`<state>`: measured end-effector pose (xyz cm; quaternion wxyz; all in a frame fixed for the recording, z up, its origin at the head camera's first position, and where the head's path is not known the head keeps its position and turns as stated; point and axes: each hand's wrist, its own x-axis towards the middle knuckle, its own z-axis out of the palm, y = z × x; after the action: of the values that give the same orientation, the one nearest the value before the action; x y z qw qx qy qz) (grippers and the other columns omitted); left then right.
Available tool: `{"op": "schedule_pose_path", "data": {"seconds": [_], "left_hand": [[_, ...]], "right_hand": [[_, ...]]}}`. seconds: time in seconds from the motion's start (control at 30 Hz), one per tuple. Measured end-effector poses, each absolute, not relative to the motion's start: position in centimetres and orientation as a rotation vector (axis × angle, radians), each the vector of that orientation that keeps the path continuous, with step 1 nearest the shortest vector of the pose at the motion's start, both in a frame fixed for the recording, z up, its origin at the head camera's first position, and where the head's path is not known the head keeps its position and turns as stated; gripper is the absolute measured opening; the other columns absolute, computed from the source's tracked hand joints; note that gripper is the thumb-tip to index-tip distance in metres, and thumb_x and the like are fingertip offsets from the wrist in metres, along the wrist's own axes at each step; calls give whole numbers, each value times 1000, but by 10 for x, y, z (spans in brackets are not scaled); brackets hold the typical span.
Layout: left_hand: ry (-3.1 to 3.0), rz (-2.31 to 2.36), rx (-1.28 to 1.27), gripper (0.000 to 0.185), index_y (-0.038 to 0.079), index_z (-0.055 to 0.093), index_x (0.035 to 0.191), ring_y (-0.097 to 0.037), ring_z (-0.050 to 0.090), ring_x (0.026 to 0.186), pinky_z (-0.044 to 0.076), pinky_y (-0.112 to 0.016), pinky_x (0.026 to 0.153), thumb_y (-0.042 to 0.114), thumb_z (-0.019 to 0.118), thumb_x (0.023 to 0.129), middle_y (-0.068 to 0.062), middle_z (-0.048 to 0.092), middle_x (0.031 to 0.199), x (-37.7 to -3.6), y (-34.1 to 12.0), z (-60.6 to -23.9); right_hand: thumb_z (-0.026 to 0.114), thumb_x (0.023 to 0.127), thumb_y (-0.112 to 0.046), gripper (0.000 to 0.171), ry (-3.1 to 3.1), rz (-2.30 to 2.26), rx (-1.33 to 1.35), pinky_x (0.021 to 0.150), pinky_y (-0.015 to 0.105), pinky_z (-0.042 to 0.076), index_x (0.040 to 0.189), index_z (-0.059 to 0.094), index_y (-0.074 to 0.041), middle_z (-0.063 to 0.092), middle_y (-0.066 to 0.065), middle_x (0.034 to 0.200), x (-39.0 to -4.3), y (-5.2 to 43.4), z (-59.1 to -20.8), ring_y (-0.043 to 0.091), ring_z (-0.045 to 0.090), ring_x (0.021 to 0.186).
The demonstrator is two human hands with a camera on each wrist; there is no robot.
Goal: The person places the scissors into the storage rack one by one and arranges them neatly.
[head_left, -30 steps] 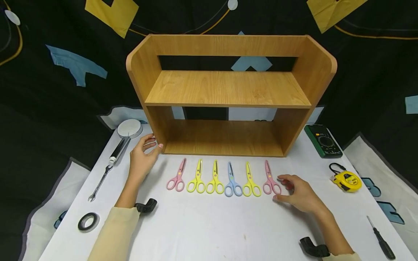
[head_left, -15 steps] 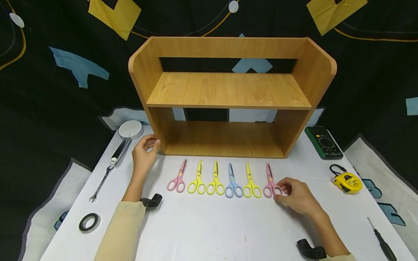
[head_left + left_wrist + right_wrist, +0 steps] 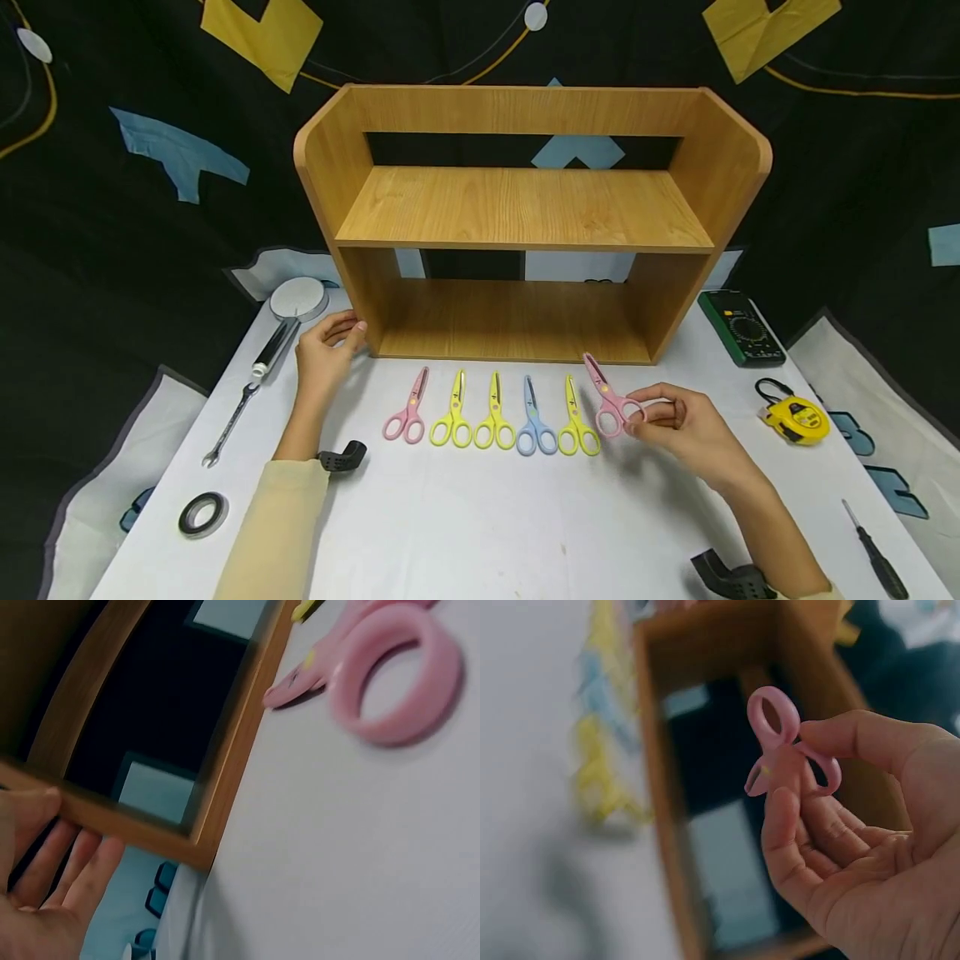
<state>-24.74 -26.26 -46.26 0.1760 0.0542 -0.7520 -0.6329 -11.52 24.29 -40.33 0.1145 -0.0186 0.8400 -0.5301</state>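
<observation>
Five scissors point(image 3: 491, 412) lie in a row before the shelf point(image 3: 525, 225); multimeter point(image 3: 741, 327) and tape measure point(image 3: 798, 417) to its right.

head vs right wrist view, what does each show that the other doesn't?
Head only: the left hand resting at the wooden shelf's lower left corner, the pink scissors at the row's left end, the tape measure, multimeter and wrench.
Right wrist only: a close look at the grip, thumb and fingers pinching the handle rings.
Both: the right hand holding the lifted pink scissors, the shelf, and the yellow and blue scissors in the row.
</observation>
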Motion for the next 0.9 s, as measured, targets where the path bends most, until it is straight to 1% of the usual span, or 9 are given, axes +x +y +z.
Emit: {"op": "schedule_pose_path", "data": {"seconds": [0.07,0.17,0.33,0.4,0.5,0.63,0.7,0.83,0.9], "left_hand": [[-2096,-1931,157,40,-5,66,130,-5,73,93,65,-27,85,9,76,94,-1,74,105,-248,-268,-462],[-2040,-2109,170,47,-10,62,134,-6,74,93,63,-31,90,5,77,93,5,74,102,-249,-273,-461],[-1982,-2207,190,49,-11,61,135,-5,74,91,62,-31,91,4,78,91,7,75,99,-250,-274,-461],[-1966,-2215,206,48,-11,62,134,-5,74,90,62,-32,92,3,79,90,6,75,99,-250,-273,-461],[-1959,-2204,234,47,-10,63,133,-5,74,91,62,-33,93,3,78,91,6,75,99,-250,-273,-462],[-1960,-2177,258,45,-9,64,132,-6,74,92,61,-33,94,4,77,92,5,75,100,-249,-271,-462],[-1959,-2175,259,44,-9,64,132,-6,74,94,61,-33,95,4,77,92,4,74,101,-248,-269,-462],[-1940,-2167,254,43,-10,63,133,-6,73,96,62,-32,95,3,75,94,5,74,101,-247,-264,-461],[-1917,-2156,262,43,-11,63,133,-6,73,95,63,-32,93,2,75,94,6,75,98,-247,-263,-462]], "right_hand": [[80,92,-20,46,2445,-1624,-142,80,25,62,131,62,-3,77,5,94,-114,236,-384,18,70,89],[78,94,-17,41,2430,-1736,-289,82,22,63,130,62,-4,77,1,97,-115,224,-355,14,70,90],[75,95,-8,38,2375,-1948,-479,81,20,64,130,63,-4,76,2,104,-131,197,-307,14,70,91],[76,95,-8,39,2381,-1998,-517,79,19,64,131,63,-4,76,1,101,-144,182,-291,16,69,88],[77,94,-10,40,2425,-2016,-526,73,18,61,132,64,-4,76,0,97,-171,152,-271,18,66,84],[76,93,-10,38,2464,-2015,-501,68,19,59,130,66,-4,76,3,97,-212,109,-251,20,66,85],[76,94,-12,37,2507,-1980,-483,68,18,58,129,66,-6,75,5,98,-230,90,-244,21,66,86],[77,94,-16,38,2569,-1899,-437,66,21,59,129,67,-5,75,9,95,-257,51,-236,21,65,82],[77,94,-17,38,2572,-1863,-414,67,22,61,129,67,-5,75,9,95,-267,32,-234,22,69,83]]}}
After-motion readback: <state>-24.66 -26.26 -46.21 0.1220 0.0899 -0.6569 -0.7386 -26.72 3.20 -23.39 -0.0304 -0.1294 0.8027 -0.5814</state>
